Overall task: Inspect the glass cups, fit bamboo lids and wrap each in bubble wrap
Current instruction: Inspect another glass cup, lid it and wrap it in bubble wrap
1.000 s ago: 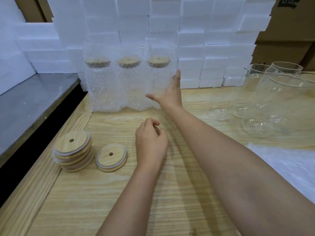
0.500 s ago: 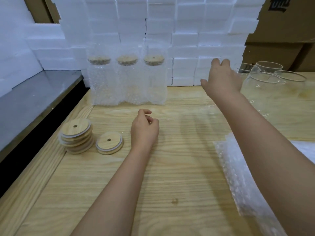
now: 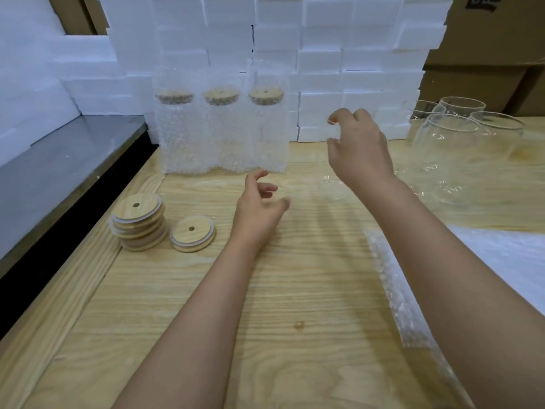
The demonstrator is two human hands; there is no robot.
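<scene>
Nearest me, a sheet of bubble wrap (image 3: pixel 392 293) lies flat on the desk (image 3: pixel 295 335), well in front of the three wrapped cups (image 3: pixel 222 134) and to their right. The left hand (image 3: pixel 259 211) hovers just in front of the wrapped cups, its fingers loosely curled and apart, holding nothing. In front of the wrapped cups and to their left sit the stacked lids (image 3: pixel 138 222), with a loose lid (image 3: pixel 192 234) just beside them. The right hand (image 3: pixel 361 149) is raised to the right of the wrapped cups with its fingers curled. Faint glints below it suggest it grips a clear cup (image 3: pixel 334 184) by the rim, though the glass barely shows. Farther right stand the bare cups (image 3: pixel 460 134), and foam blocks (image 3: pixel 324 69) rise behind the wrapped cups.

By my reckoning three cups are finished and a fourth is in hand for inspection. Next it wants looking over, then the loose lid pressed on with the free hand, then laying on the bubble wrap.

The only writing is dark print on a carton (image 3: pixel 486 31) far right, cut off and unreadable.
</scene>
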